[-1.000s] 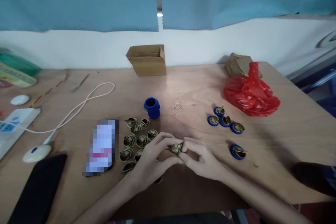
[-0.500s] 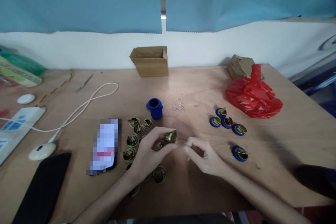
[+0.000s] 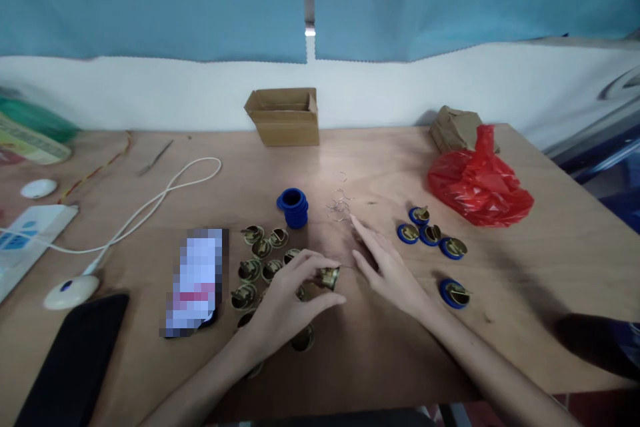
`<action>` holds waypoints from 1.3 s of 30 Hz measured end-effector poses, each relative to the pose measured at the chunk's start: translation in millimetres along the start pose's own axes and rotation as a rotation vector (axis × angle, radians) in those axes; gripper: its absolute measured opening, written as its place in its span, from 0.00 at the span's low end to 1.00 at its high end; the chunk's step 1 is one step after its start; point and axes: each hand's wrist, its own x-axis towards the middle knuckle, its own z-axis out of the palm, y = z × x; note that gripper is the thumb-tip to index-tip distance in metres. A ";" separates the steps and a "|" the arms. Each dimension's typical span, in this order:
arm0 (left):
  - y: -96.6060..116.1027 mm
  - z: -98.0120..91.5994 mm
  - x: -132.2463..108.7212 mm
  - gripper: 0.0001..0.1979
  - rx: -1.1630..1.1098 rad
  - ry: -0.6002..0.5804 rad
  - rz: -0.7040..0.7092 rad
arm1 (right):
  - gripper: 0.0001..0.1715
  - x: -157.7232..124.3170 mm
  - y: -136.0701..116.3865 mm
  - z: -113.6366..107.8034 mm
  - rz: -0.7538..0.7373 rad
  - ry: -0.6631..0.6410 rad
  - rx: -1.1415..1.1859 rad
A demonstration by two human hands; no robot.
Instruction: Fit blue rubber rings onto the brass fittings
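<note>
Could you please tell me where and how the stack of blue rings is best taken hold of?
Probably around the outer wall of the blue stack, with the right hand coming from the right: the stack stands with its round opening upward, and gold-coloured pieces lie close on its near-left side.

Ref = ring stack (image 3: pixel 296 215) on table (image 3: pixel 390 160). Behind it: carton (image 3: pixel 286 129). Just right: wire rings (image 3: pixel 341 204). Farther right: ring-mounted parts (image 3: pixel 453 248). Right-rear: tied bag (image 3: pixel 480 183), parcel (image 3: pixel 453 128) behind that. Front/front-left: loose metal parts (image 3: pixel 249 271); phone (image 3: pixel 199 280) left of those. Left-rear: cable loop (image 3: pixel 163 194).
</note>
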 end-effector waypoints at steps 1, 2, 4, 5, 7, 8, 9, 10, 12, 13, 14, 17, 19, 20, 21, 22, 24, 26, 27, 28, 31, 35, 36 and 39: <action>0.5 -0.7 -0.1 0.18 0.002 0.005 0.002 | 0.32 -0.1 0.3 -1.7 -0.001 0.006 0.004; 0.9 -1.6 0.1 0.18 0.007 0.011 0.003 | 0.28 -0.3 0.6 -3.1 0.005 0.021 0.006; 1.7 -3.0 0.9 0.18 0.020 0.029 -0.005 | 0.18 -1.2 1.4 -4.7 0.034 0.041 0.007; 1.9 -3.5 1.5 0.18 0.021 0.036 -0.014 | 0.13 -1.9 1.8 -4.7 0.046 0.032 0.002; 1.5 -3.9 2.3 0.17 0.004 0.047 -0.041 | 0.10 -3.5 2.0 -3.1 0.056 -0.034 -0.030; 0.9 -3.8 2.4 0.17 -0.008 0.051 -0.056 | 0.10 -4.4 1.6 -1.8 0.053 -0.078 -0.063; 0.1 -3.7 2.5 0.17 -0.021 0.056 -0.065 | 0.10 -5.1 0.8 -0.4 0.043 -0.118 -0.107; -0.9 -3.6 2.4 0.16 -0.027 0.064 -0.067 | 0.11 -5.6 -0.3 0.8 0.026 -0.148 -0.157; -2.8 -3.9 2.2 0.15 -0.009 0.092 -0.049 | 0.11 -6.0 -3.3 2.3 -0.013 -0.192 -0.254; -3.6 -4.5 2.2 0.15 0.011 0.107 -0.034 | 0.10 -5.8 -4.9 2.4 -0.028 -0.207 -0.288; -4.1 -5.3 2.3 0.14 0.034 0.117 -0.021 | 0.10 -5.6 -6.3 2.2 -0.036 -0.222 -0.311; -4.7 -9.3 3.5 0.14 0.075 0.069 -0.013 | 0.09 -5.0 -8.7 0.9 -0.039 -0.256 -0.339; -4.3 -11.8 4.7 0.16 0.061 0.004 -0.031 | 0.08 -5.1 -8.3 0.6 -0.045 -0.257 -0.353; -3.8 -12.7 5.4 0.16 0.046 -0.025 -0.042 | 0.09 -5.3 -7.8 0.8 -0.052 -0.253 -0.361; -3.1 -13.3 6.0 0.16 0.032 -0.049 -0.052 | 0.09 -5.5 -7.1 1.1 -0.059 -0.250 -0.367; -2.1 -13.8 6.7 0.16 0.024 -0.067 -0.058 | 0.09 -5.7 -6.4 1.3 -0.065 -0.246 -0.372; 1.5 -15.1 8.0 0.16 0.040 -0.092 -0.053 | 0.09 -6.0 -5.4 1.7 -0.075 -0.241 -0.376; 7.4 -18.8 9.5 0.18 0.094 -0.076 -0.037 | 0.08 -6.3 -5.0 1.7 -0.085 -0.243 -0.376; 10.9 -22.2 10.5 0.19 0.119 -0.048 -0.032 | 0.07 -6.4 -5.0 1.7 -0.089 -0.245 -0.379; 14.5 -26.7 11.9 0.21 0.138 -0.005 -0.030 | 0.07 -6.6 -5.1 1.6 -0.092 -0.246 -0.384; 22.3 -46.0 19.3 0.22 0.220 0.169 -0.027 | 0.08 -7.3 -5.5 1.9 -0.102 -0.246 -0.402; 21.5 -75.2 39.3 0.16 0.477 0.317 0.089 | 0.08 -8.2 -6.1 3.1 -0.112 -0.239 -0.426; 20.5 -81.1 45.4 0.16 0.532 0.321 0.113 | 0.08 -8.3 -6.2 3.4 -0.112 -0.237 -0.430; 18.9 -92.3 62.5 0.16 0.658 0.274 0.146 | 0.09 -8.2 -6.3 3.7 -0.120 -0.224 -0.421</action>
